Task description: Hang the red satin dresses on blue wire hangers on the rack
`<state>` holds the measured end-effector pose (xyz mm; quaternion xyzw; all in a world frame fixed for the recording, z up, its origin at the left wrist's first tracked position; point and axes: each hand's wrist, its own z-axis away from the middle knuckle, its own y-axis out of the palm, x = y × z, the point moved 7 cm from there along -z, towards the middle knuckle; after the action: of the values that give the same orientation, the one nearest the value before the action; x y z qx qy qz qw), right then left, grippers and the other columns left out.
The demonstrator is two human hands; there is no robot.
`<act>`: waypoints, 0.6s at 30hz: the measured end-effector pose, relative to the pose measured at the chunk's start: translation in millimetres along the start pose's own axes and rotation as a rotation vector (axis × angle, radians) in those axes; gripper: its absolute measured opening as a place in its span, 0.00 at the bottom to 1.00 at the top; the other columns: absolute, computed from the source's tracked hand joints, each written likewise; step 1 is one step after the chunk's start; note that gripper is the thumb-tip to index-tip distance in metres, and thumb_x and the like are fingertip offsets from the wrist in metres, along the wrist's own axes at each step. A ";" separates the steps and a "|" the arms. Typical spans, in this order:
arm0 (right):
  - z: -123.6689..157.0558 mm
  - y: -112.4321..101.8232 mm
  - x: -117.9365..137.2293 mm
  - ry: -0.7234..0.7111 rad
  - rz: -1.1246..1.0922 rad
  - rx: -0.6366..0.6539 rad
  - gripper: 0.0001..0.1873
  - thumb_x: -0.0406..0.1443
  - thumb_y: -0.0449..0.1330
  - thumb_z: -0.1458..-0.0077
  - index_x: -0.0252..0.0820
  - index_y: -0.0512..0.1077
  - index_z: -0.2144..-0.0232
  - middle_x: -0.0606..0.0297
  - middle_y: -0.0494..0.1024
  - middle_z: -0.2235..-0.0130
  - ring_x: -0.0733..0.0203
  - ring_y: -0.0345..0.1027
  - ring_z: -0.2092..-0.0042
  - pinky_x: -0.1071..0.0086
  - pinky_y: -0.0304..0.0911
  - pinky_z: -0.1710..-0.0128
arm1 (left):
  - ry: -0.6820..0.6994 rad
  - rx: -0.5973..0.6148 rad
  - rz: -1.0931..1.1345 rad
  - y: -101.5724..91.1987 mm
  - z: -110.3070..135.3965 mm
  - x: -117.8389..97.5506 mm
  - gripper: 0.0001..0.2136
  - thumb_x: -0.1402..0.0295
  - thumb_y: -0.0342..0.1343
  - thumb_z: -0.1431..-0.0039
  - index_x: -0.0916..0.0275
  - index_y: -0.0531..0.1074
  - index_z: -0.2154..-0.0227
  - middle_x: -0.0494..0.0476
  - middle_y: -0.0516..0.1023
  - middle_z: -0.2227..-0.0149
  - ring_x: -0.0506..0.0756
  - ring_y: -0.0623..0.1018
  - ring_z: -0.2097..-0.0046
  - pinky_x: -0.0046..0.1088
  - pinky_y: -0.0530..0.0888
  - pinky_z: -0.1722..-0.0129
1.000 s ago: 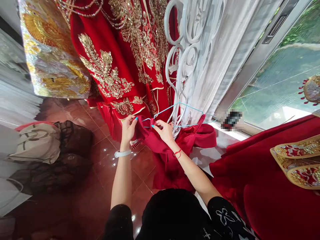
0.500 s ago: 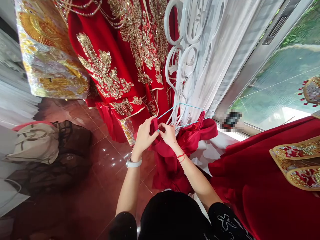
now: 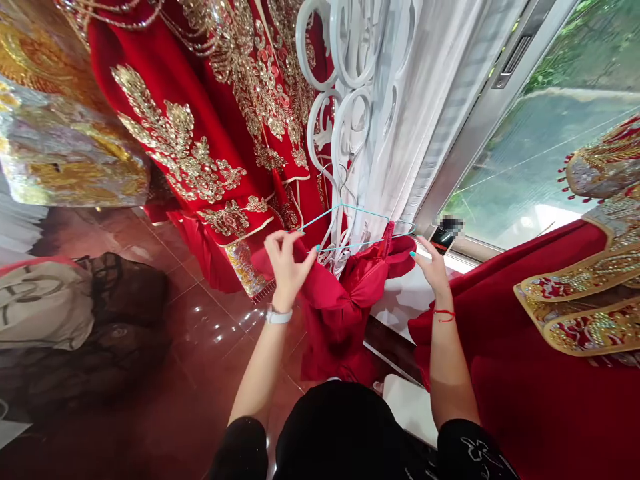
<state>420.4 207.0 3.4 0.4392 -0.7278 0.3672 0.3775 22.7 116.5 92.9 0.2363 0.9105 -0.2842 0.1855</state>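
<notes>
A plain red satin garment hangs from a thin light-blue wire hanger hooked on a white scrollwork rack. My left hand pinches the garment's left edge by the hanger's left end, fingers closed on the cloth. My right hand is at the garment's right shoulder near the hanger's right end, fingers spread and only touching the cloth. A white band is on my left wrist and a red string on my right.
A red gown with gold embroidery hangs to the left. White curtain and a sliding glass door are behind the rack. Red velvet with embroidered pieces lies right. Bags sit on the red tile floor.
My right hand left the garment's middle and moved right to its shoulder at the hanger's far end. My left hand stayed gripping the left edge. The view shifted slightly left.
</notes>
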 end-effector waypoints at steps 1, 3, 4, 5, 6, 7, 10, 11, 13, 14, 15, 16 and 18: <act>-4.6 1.7 -5.7 0.016 -0.044 0.080 0.26 0.48 0.69 0.54 0.46 0.80 0.53 0.56 0.83 0.49 0.48 0.74 0.45 0.48 0.65 0.39 | 0.067 0.041 0.024 11.9 1.1 -13.9 0.15 0.63 0.63 0.41 0.59 0.74 0.51 0.62 0.74 0.52 0.62 0.74 0.47 0.42 0.71 0.44; -7.7 5.5 -10.2 0.051 -0.132 0.133 0.23 0.49 0.71 0.57 0.45 0.82 0.60 0.58 0.85 0.57 0.50 0.78 0.54 0.52 0.71 0.47 | 0.206 0.272 0.101 51.5 3.1 -46.2 0.14 0.66 0.58 0.36 0.58 0.74 0.48 0.62 0.76 0.51 0.61 0.76 0.47 0.41 0.72 0.44; -7.3 5.6 -10.5 0.066 -0.159 0.101 0.21 0.50 0.72 0.59 0.44 0.82 0.64 0.59 0.85 0.62 0.51 0.78 0.59 0.54 0.72 0.51 | 0.237 0.397 0.140 73.6 3.9 -60.6 0.16 0.67 0.57 0.35 0.59 0.72 0.45 0.63 0.77 0.48 0.61 0.76 0.45 0.41 0.72 0.43; -6.0 4.6 -9.9 0.076 -0.170 0.047 0.19 0.49 0.72 0.60 0.44 0.82 0.68 0.60 0.85 0.65 0.53 0.77 0.62 0.56 0.72 0.55 | 0.245 0.505 0.176 94.9 4.1 -73.2 0.19 0.67 0.56 0.34 0.60 0.70 0.42 0.65 0.76 0.45 0.61 0.76 0.42 0.40 0.72 0.41; -4.1 2.5 -8.9 0.080 -0.169 -0.018 0.18 0.49 0.72 0.61 0.43 0.81 0.72 0.61 0.84 0.68 0.54 0.76 0.65 0.58 0.72 0.58 | 0.257 0.615 0.209 115.7 4.8 -85.2 0.20 0.66 0.57 0.34 0.61 0.69 0.40 0.66 0.76 0.42 0.61 0.75 0.40 0.40 0.71 0.39; -1.9 -0.4 -7.8 0.082 -0.167 -0.086 0.17 0.49 0.72 0.61 0.43 0.80 0.74 0.62 0.83 0.70 0.56 0.74 0.67 0.59 0.71 0.61 | 0.246 0.694 0.233 133.6 4.6 -94.2 0.20 0.66 0.57 0.34 0.62 0.70 0.40 0.66 0.76 0.41 0.61 0.75 0.39 0.39 0.70 0.38; 2.1 -10.8 -3.1 0.071 -0.163 -0.237 0.17 0.50 0.71 0.60 0.43 0.78 0.78 0.64 0.80 0.73 0.59 0.71 0.70 0.63 0.68 0.66 | 0.123 0.825 0.224 170.7 4.0 -104.6 0.18 0.65 0.57 0.33 0.64 0.72 0.42 0.67 0.80 0.46 0.61 0.79 0.43 0.37 0.74 0.43; 1.8 -14.9 -0.4 0.062 -0.158 -0.275 0.18 0.50 0.70 0.59 0.43 0.77 0.78 0.65 0.79 0.74 0.59 0.70 0.70 0.63 0.67 0.66 | 0.078 0.834 0.205 176.7 4.3 -104.4 0.18 0.64 0.56 0.32 0.64 0.73 0.43 0.66 0.82 0.48 0.62 0.80 0.46 0.37 0.75 0.45; -0.8 -22.6 8.9 0.035 -0.137 -0.333 0.18 0.51 0.69 0.57 0.42 0.76 0.78 0.65 0.78 0.75 0.60 0.68 0.71 0.64 0.66 0.67 | 0.013 0.818 0.170 180.6 5.1 -102.6 0.17 0.62 0.55 0.31 0.63 0.75 0.44 0.64 0.83 0.51 0.62 0.82 0.48 0.37 0.75 0.48; -2.9 -25.3 16.1 0.014 -0.121 -0.350 0.18 0.50 0.68 0.56 0.42 0.75 0.78 0.66 0.77 0.75 0.61 0.68 0.71 0.65 0.65 0.67 | -0.004 0.803 0.159 180.0 5.6 -102.0 0.16 0.61 0.55 0.30 0.62 0.75 0.45 0.64 0.83 0.51 0.62 0.82 0.48 0.37 0.75 0.48; -5.5 -26.8 25.0 -0.011 -0.100 -0.357 0.17 0.49 0.67 0.54 0.42 0.75 0.77 0.66 0.77 0.75 0.61 0.68 0.70 0.65 0.65 0.67 | -0.016 0.793 0.154 178.7 6.2 -101.7 0.16 0.61 0.54 0.30 0.61 0.76 0.45 0.63 0.83 0.51 0.61 0.82 0.48 0.36 0.74 0.47; -8.4 -26.8 35.3 -0.042 -0.075 -0.353 0.15 0.48 0.67 0.52 0.42 0.75 0.76 0.65 0.77 0.74 0.61 0.68 0.70 0.66 0.65 0.67 | -0.023 0.789 0.155 177.2 6.7 -102.0 0.16 0.60 0.54 0.30 0.61 0.76 0.45 0.63 0.83 0.50 0.61 0.82 0.48 0.36 0.74 0.48; -14.7 -22.6 57.4 -0.110 -0.019 -0.323 0.13 0.45 0.65 0.49 0.43 0.76 0.74 0.65 0.78 0.72 0.60 0.69 0.68 0.67 0.65 0.67 | -0.023 0.801 0.168 174.8 7.4 -104.2 0.16 0.60 0.55 0.30 0.60 0.77 0.47 0.62 0.84 0.51 0.60 0.82 0.49 0.34 0.74 0.49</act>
<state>425.6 191.1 64.7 0.3989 -0.7928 0.2173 0.4063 203.3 205.2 61.3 0.3601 0.7032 -0.6028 0.1118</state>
